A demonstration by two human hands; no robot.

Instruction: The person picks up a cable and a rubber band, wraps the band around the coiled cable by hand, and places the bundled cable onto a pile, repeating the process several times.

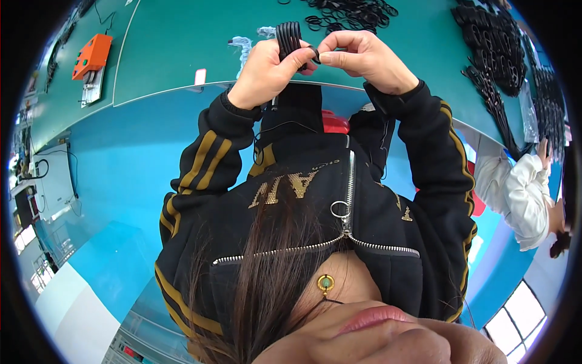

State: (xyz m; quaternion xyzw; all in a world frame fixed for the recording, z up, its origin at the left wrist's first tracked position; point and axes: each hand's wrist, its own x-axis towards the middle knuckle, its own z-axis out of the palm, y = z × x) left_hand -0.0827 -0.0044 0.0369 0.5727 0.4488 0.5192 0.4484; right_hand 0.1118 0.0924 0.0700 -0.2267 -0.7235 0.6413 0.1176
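My left hand point(265, 71) is raised over the edge of the green table point(176, 48) and grips a stack of black rubber rings point(288, 37) held upright between thumb and fingers. Close beside it, my right hand point(364, 57) pinches a single black ring point(314, 56) at the side of the stack with thumb and forefinger. Both hands touch at the rings. My black jacket sleeves with gold stripes run down from the wrists.
A loose pile of black rings point(351, 12) lies behind the hands, with more black parts point(497, 48) heaped at the right. An orange device point(92, 56) sits at the left. A co-worker's white sleeve point(515, 188) reaches in at the right. The floor is blue.
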